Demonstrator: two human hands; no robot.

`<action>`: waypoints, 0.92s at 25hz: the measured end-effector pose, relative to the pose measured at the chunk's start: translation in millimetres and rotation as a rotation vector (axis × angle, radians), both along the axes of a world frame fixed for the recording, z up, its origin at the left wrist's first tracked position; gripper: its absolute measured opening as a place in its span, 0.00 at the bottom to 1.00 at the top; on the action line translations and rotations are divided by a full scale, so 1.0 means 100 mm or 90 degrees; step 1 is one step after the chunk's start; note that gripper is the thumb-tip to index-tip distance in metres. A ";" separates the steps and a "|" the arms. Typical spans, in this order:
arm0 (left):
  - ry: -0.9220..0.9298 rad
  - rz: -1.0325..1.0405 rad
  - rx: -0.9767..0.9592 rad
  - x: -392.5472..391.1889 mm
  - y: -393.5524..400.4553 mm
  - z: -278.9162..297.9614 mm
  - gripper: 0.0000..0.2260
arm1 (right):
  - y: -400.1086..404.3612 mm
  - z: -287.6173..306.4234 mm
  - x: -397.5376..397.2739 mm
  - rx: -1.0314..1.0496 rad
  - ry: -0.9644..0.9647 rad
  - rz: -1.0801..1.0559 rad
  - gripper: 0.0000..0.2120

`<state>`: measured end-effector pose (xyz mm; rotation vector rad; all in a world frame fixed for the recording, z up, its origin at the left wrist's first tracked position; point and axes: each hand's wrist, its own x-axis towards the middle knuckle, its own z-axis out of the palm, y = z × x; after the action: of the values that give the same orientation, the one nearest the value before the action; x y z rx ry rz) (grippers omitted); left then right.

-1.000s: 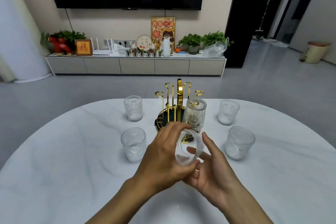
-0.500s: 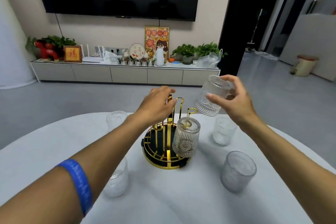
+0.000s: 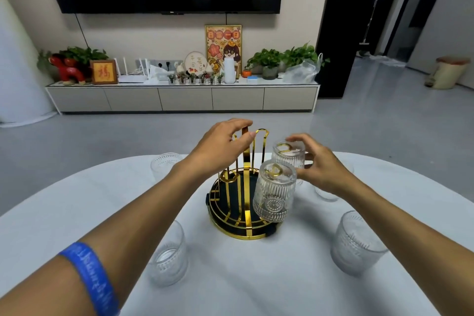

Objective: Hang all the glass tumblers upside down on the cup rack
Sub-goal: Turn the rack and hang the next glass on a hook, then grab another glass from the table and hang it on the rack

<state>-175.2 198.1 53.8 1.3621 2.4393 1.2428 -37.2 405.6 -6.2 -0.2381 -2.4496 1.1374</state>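
A gold and black cup rack (image 3: 245,236) stands mid-table. My left hand (image 3: 220,146) grips the top of its central handle. One ribbed glass tumbler (image 3: 274,192) hangs upside down on a front-right prong. Behind it a second tumbler (image 3: 287,155) sits upside down over a gold prong, with my right hand (image 3: 323,169) wrapped around its right side. Upright tumblers stand on the table at the far left (image 3: 164,165), near left (image 3: 168,256) and near right (image 3: 357,244). Another (image 3: 325,194) is mostly hidden behind my right hand.
The round white marble table (image 3: 256,285) ends close behind the rack. Beyond it lie grey floor and a low TV cabinet (image 3: 184,97) with plants and ornaments. A blue wristband (image 3: 89,277) is on my left forearm.
My right hand has brought the tumbler down from above the rack and turned it over a rear prong. My left hand stays on the rack's handle. The view has moved closer.
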 end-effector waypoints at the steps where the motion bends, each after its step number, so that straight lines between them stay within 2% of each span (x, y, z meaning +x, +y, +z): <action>1: -0.004 0.001 0.004 0.00 0.00 -0.01 0.21 | 0.01 -0.04 0.00 -0.001 -0.002 0.000 0.33; 5: -0.011 0.005 -0.007 0.03 0.01 -0.02 0.22 | 0.00 -0.06 0.01 -0.022 -0.028 -0.005 0.34; 9: -0.129 0.023 0.018 0.22 -0.21 -0.04 0.27 | -0.12 -0.08 0.26 -0.033 -0.061 -0.033 0.41; 11: -0.111 0.092 0.062 0.33 -0.54 -0.11 0.24 | -0.25 -0.09 0.56 -0.003 0.021 -0.175 0.35; 13: -0.122 0.222 0.195 0.46 -1.04 -0.32 0.18 | -0.64 -0.08 0.85 0.043 0.137 -0.309 0.24; 14: -0.180 0.307 0.302 0.54 -1.29 -0.45 0.14 | -0.92 -0.09 0.95 0.055 0.174 -0.318 0.19; 16: -0.384 0.478 0.458 0.68 -1.68 -0.69 0.11 | -1.55 -0.14 0.98 0.071 0.176 -0.212 0.16; 18: -0.625 0.532 0.441 0.79 -1.82 -0.86 0.13 | -2.14 -0.21 0.78 0.116 0.103 -0.086 0.20; 19: -0.725 0.525 0.430 0.82 -1.81 -0.91 0.15 | -2.37 -0.24 0.61 0.144 0.052 -0.042 0.26; 21: -0.807 0.509 0.427 0.88 -1.84 -0.99 0.19 | -2.72 -0.28 0.23 0.203 -0.093 0.011 0.39; 23: -0.800 0.529 0.393 0.91 -1.90 -1.07 0.21 | -2.90 -0.31 -0.10 0.265 -0.210 0.008 0.43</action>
<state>-84.6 7.8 -53.3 -0.5755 1.6110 2.1315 -47.6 115.5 -37.5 -0.2997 -2.9104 0.6020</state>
